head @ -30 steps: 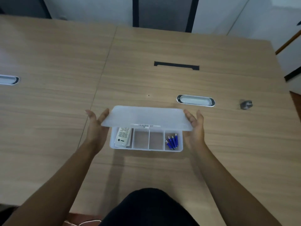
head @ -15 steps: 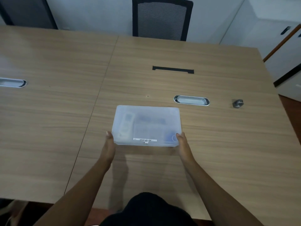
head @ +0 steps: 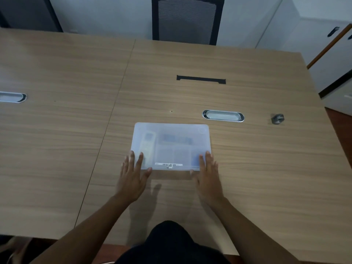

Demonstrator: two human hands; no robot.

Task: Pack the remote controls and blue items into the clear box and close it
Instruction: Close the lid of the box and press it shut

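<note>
The clear box lies on the wooden table with its frosted lid down flat. Through the lid a white remote control shows dimly at the left, a dark blue shape in the back middle, and blue items at the front right. My left hand lies flat, fingers spread, with its fingertips on the lid's front left corner. My right hand lies the same way on the front right corner. Neither hand grips anything.
A silver cable grommet sits just behind the box to the right, another grommet at the far left. A small grey object lies at the right. A black slot and a black chair are farther back.
The lid, held up over the open box a second ago, has come down onto it. Both hands moved from the box's sides to lie flat on its front corners.
</note>
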